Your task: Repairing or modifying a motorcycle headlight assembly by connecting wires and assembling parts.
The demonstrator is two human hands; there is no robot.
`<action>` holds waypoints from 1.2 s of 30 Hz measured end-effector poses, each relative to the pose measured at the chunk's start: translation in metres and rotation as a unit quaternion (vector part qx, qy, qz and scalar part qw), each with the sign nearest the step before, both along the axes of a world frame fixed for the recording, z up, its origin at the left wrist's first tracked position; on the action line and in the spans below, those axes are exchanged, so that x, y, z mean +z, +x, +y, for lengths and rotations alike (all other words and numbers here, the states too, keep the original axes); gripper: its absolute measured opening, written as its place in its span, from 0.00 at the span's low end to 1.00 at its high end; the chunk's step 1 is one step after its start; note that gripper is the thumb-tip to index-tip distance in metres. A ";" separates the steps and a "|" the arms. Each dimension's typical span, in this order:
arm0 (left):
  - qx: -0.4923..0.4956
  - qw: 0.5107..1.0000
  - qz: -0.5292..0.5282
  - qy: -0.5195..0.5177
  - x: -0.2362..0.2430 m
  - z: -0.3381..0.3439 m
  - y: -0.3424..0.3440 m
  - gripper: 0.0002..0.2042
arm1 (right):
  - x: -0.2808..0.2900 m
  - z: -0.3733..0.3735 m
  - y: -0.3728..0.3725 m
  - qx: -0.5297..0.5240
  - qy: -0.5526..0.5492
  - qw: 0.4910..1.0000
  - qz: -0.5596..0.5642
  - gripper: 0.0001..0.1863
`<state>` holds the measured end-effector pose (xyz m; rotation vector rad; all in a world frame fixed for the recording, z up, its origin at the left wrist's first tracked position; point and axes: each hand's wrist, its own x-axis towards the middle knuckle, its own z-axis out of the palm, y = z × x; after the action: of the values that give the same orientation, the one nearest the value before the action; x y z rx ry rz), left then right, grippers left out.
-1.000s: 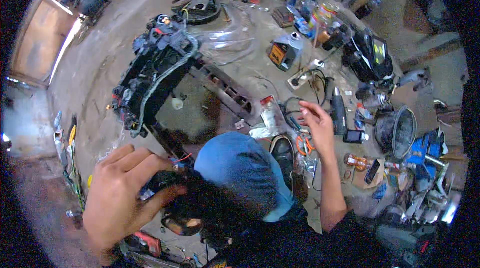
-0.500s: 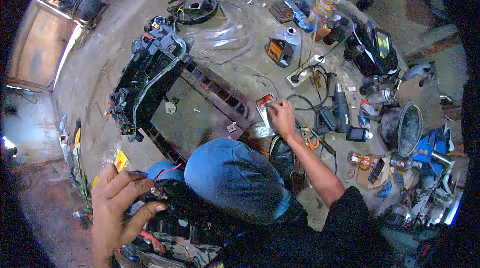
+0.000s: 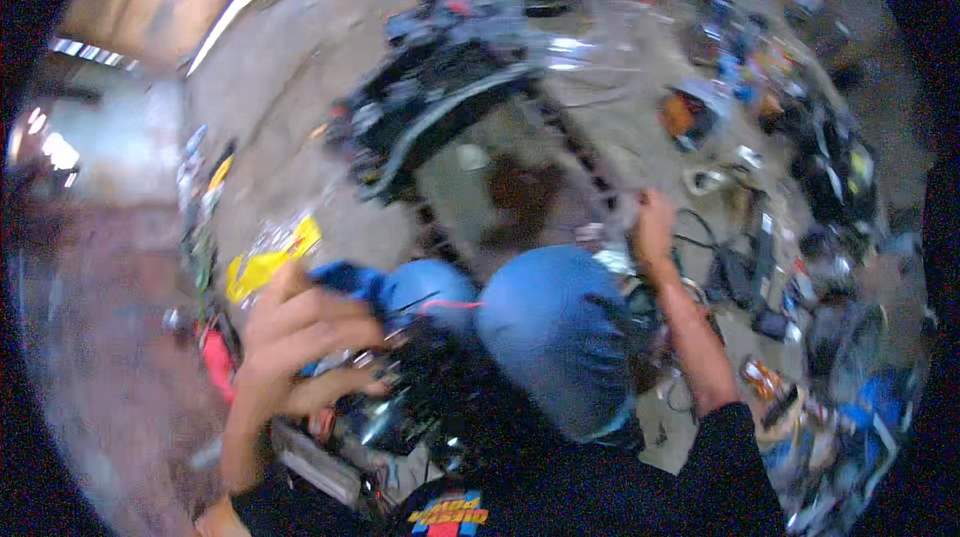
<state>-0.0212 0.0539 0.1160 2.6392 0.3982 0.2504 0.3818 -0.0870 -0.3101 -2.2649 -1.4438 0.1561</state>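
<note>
At the lower left, my left hand (image 3: 315, 337) is raised with its fingers curled toward the thumb around a small metal part, too smeared to name. Next to it a thin red wire (image 3: 452, 304) crosses above my blue-clad knee (image 3: 560, 327). A dark mass of parts lies close beside this hand, against my body. My right hand (image 3: 652, 227) reaches forward past the other side of the knee, close to a black frame (image 3: 575, 142) on the floor. Its fingers are blurred, and what they hold, if anything, does not show. A pale shiny item (image 3: 614, 260) lies just below it.
A large black and grey motorbike housing (image 3: 440, 87) with a grey cable lies ahead. Yellow packaging (image 3: 270, 262) is at the left. On the right are a jug with an orange label (image 3: 685, 117), black cables, bottles, a round black tub (image 3: 850, 347) and blue clutter.
The whole view has swung, so the scene sits farther right and blurs. My right hand has drawn back from the red and silver packet. My left hand stays raised, fingers curled.
</note>
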 end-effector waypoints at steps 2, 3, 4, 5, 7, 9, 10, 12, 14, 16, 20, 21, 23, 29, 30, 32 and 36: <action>0.026 0.998 -0.020 -0.055 -0.010 0.003 -0.005 0.20 | -0.008 0.001 0.002 -0.015 0.006 1.000 0.003 0.18; 0.035 0.997 -0.029 -0.065 -0.014 0.004 -0.007 0.19 | -0.014 0.002 0.001 -0.027 -0.005 0.999 -0.044 0.19; 0.032 0.996 -0.046 -0.073 -0.017 0.007 -0.008 0.18 | -0.018 -0.002 0.003 -0.008 -0.047 0.997 -0.057 0.21; 0.023 0.995 -0.059 -0.075 -0.020 0.008 -0.009 0.18 | -0.024 -0.001 0.003 0.010 -0.041 0.996 -0.073 0.21; 0.020 0.995 -0.064 -0.080 -0.022 0.010 -0.010 0.17 | -0.032 -0.002 0.007 0.022 -0.018 0.994 -0.101 0.22; 0.015 0.993 -0.063 -0.097 -0.025 0.011 -0.010 0.16 | -0.035 -0.001 0.010 0.002 -0.061 0.991 -0.119 0.22; 0.015 0.992 -0.074 -0.096 -0.026 0.010 -0.010 0.16 | -0.035 -0.001 0.011 0.021 -0.031 0.990 -0.136 0.22; 0.017 0.991 -0.080 -0.106 -0.029 0.010 -0.011 0.16 | -0.032 -0.001 0.011 0.002 -0.080 0.994 -0.076 0.18; 0.012 0.990 -0.092 -0.107 -0.032 0.010 -0.013 0.15 | -0.026 0.001 0.009 -0.013 -0.037 0.999 -0.038 0.15; 0.008 0.989 -0.097 -0.115 -0.035 0.011 -0.017 0.15 | -0.020 0.003 0.006 -0.006 -0.067 0.993 -0.100 0.17; 0.010 0.990 -0.107 -0.093 -0.039 0.009 -0.026 0.14 | -0.012 0.006 0.005 0.004 -0.045 0.994 -0.099 0.21; 0.012 0.991 -0.103 -0.085 -0.039 0.008 -0.027 0.14 | -0.012 0.007 0.005 0.009 -0.048 0.994 -0.102 0.22; 0.017 0.990 -0.106 -0.093 -0.041 0.006 -0.030 0.14 | -0.010 0.008 0.006 0.013 -0.051 0.993 -0.103 0.22; 0.036 0.988 -0.104 -0.104 -0.044 -0.002 -0.034 0.13 | 0.006 0.006 0.004 0.007 -0.078 0.994 -0.082 0.22; 0.037 0.988 -0.105 -0.105 -0.045 -0.003 -0.034 0.12 | 0.010 0.005 0.004 -0.019 -0.075 0.995 -0.058 0.20; 0.044 0.987 -0.117 -0.102 -0.048 -0.005 -0.034 0.11 | 0.017 0.001 0.005 -0.044 -0.074 0.996 -0.033 0.19; 0.070 0.985 -0.143 -0.072 -0.053 -0.008 -0.033 0.07 | 0.027 -0.013 0.006 -0.189 0.075 0.967 0.151 0.12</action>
<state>-0.0537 0.0454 0.0629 2.3905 0.4842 0.6124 0.3875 -0.1000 -0.2832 -2.2276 -0.8250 0.2493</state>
